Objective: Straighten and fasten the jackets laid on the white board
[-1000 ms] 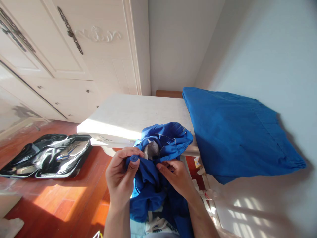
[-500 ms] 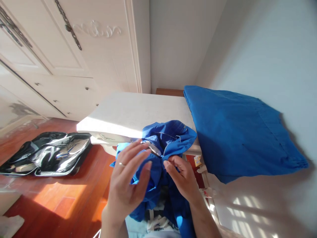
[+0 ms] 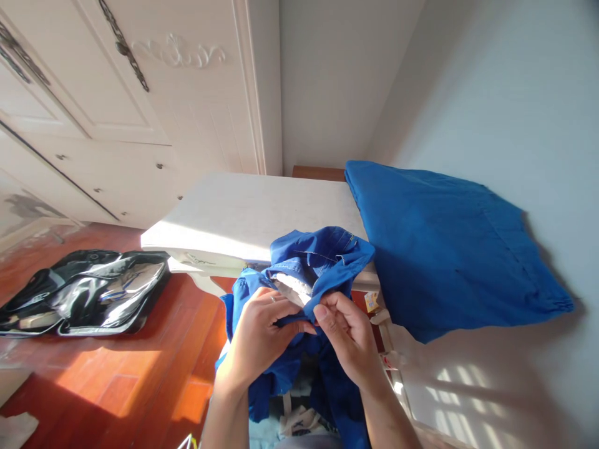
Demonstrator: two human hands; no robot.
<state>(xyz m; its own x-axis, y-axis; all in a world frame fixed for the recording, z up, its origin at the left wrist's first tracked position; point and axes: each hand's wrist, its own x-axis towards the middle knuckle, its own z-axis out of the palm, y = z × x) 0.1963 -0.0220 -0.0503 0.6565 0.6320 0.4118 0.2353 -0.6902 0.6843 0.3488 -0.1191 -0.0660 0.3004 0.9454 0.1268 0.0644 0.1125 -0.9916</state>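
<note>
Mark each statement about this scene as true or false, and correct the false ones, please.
1. Both hands hold the crumpled blue garment. True: the left hand and the right hand pinch its fabric together.
2. A folded blue cloth lies on the floor. False: it lies on the white surface at the right, beside the white table.
3. A shiny black bag lies on the wooden floor. True.
4. The left hand wears a glove. False: it is bare, with a ring on one finger.
5. The wardrobe behind the table is dark brown. False: it is cream-white with dark metal handles.
</note>
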